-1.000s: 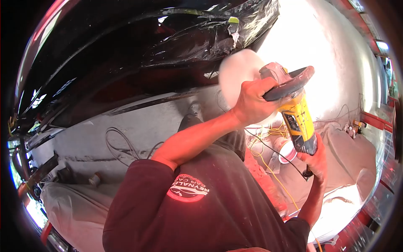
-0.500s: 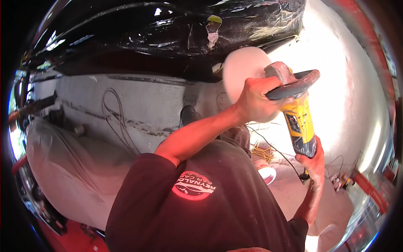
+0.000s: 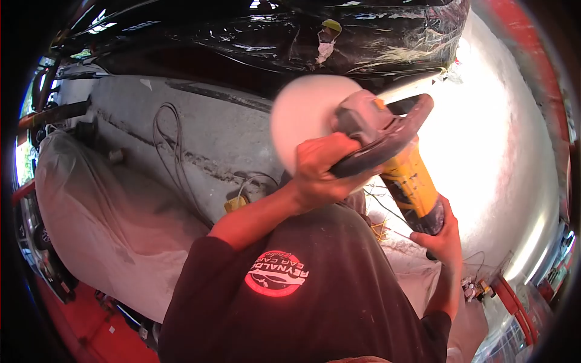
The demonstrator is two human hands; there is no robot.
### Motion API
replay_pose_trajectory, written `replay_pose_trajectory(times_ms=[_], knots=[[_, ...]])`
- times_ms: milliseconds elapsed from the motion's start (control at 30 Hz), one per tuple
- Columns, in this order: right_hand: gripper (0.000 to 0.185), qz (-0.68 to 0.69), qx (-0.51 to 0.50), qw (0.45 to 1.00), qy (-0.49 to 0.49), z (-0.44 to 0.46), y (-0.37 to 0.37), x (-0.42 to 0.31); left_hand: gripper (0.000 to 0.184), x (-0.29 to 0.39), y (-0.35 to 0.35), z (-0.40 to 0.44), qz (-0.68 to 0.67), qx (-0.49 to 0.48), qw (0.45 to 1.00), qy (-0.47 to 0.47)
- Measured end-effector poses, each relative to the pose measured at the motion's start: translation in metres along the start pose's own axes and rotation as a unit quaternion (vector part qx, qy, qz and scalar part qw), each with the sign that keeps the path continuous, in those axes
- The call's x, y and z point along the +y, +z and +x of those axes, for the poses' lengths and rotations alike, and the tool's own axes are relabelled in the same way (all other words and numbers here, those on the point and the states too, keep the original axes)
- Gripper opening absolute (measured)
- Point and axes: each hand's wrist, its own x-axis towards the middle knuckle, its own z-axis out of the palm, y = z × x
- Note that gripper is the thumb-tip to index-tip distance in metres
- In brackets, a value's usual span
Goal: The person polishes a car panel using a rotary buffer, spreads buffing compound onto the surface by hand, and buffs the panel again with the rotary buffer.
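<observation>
A yellow and black polisher [image 3: 411, 181] slants across the middle right, with its round white pad [image 3: 305, 115] at the upper left end. The pad looks smooth and blurred. My left hand [image 3: 321, 169] is closed around the dark loop handle [image 3: 417, 115] beside the tool's head. Lower right, my right hand [image 3: 443, 236] wraps round the rear of the polisher body. Just above the pad lies a glossy black car panel [image 3: 212, 66], partly covered by crinkled clear plastic [image 3: 405, 36]. Whether the pad touches the panel cannot be made out.
A pale cover [image 3: 109, 212] drapes a large shape at left. Looped cable [image 3: 172, 145] and a yellow object [image 3: 236, 203] lie on the grey floor [image 3: 127, 109]. Yellow cord [image 3: 380, 230] sits below the polisher. Small items [image 3: 477, 289] stand near a red beam [image 3: 514, 308] at right.
The polisher and my left hand have moved left in view, and the pad is now further left. My right hand has shifted slightly. The camera view has turned. Both hands keep their hold.
</observation>
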Motion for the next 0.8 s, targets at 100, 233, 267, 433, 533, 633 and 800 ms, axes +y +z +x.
replay_pose_trajectory(times_ms=[100,233,267,433,533,633,800], knots=[[0.099,-0.042,-0.014,0.999,-0.016,-0.002,0.024,-0.014,0.028,0.008,-0.031,-0.010,-0.021,0.024,0.999,0.018],[0.102,-0.060,-0.017,0.998,-0.012,-0.002,0.040,-0.020,0.030,0.006,-0.049,-0.013,-0.037,0.031,0.998,0.051],[0.102,-0.060,-0.016,0.998,-0.008,-0.003,0.042,-0.020,0.031,0.005,-0.051,-0.013,-0.034,0.012,0.998,0.050],[0.102,-0.055,-0.006,0.998,-0.008,-0.002,0.030,-0.011,0.032,0.001,-0.040,-0.012,-0.046,-0.019,0.997,0.066],[0.100,-0.064,-0.009,0.998,-0.004,-0.004,0.018,-0.004,0.031,-0.003,-0.024,-0.018,-0.056,-0.015,0.997,0.042],[0.101,-0.059,-0.001,0.998,0.022,-0.002,0.016,-0.001,0.031,-0.015,-0.008,-0.025,-0.073,0.006,0.995,0.063],[0.101,-0.074,-0.024,0.997,-0.004,0.002,0.011,0.005,0.033,-0.009,-0.010,-0.029,-0.025,0.017,0.997,0.070]])
